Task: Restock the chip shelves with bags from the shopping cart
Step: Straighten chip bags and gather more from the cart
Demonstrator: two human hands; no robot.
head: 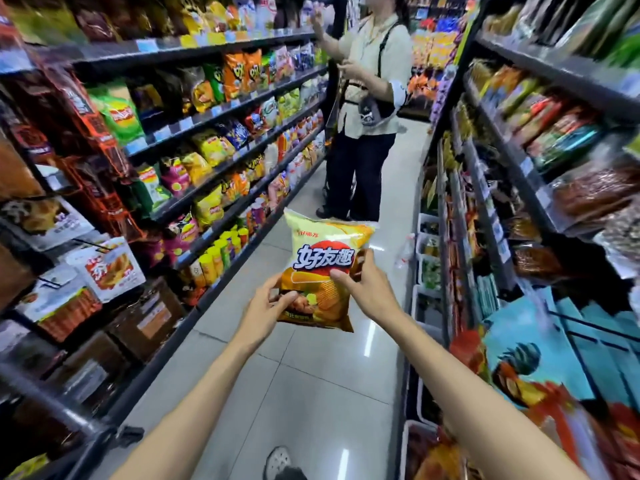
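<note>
Yellow chip bag held mid-aisle over the floor, left hand pinching its lower edge, right hand gripping its side. Not yet shelved; chip shelves at left mostly full. Cart unseen.

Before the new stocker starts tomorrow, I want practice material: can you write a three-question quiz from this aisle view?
1. True or false: both hands hold the yellow chip bag.
2. The chip shelves stand on which side of the aisle? A) left B) right
3. Fill in: another person stands ___ along the aisle, reaching to a shelf.

Key: 1 true, the left hand and right hand grip its lower half; 2 A; 3 farther.
</note>
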